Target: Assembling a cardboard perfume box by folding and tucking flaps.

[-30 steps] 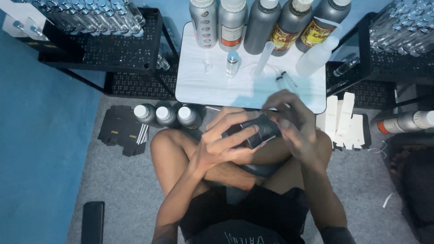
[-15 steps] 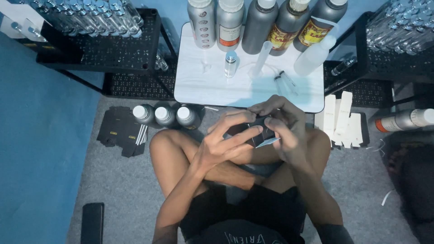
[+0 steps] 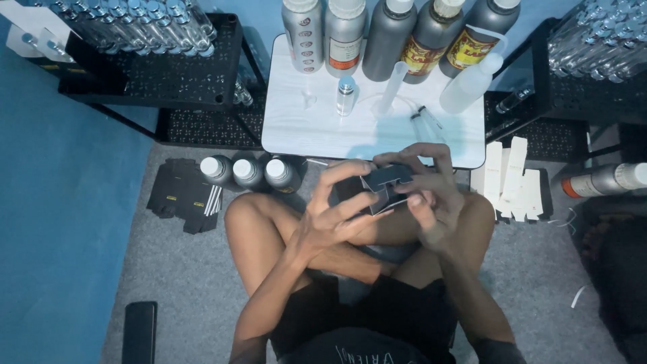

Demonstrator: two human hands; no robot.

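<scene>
Both of my hands hold a small black cardboard box [image 3: 379,189] over my crossed legs, just in front of the low white table [image 3: 303,131]. My left hand [image 3: 333,216] cups the box from below and from the left side. My right hand [image 3: 428,192] wraps its right side, with fingers over the top flap, which stands partly open. On the table, a small clear vial [image 3: 346,94], a plastic measuring cylinder [image 3: 391,87] and a syringe [image 3: 426,121] lie beyond the box.
Several large bottles [image 3: 387,34] line the table's far edge, with a white squeeze bottle [image 3: 472,81]. Three dark bottles [image 3: 249,172] stand on the floor left. Flat black cartons [image 3: 178,195] lie left, white ones [image 3: 512,182] right. Black racks [image 3: 155,61] hold vials. A phone [image 3: 139,330] lies near left.
My hands have turned the black box slightly and shifted it a little; the fingers of my right hand have moved onto its top flap.
</scene>
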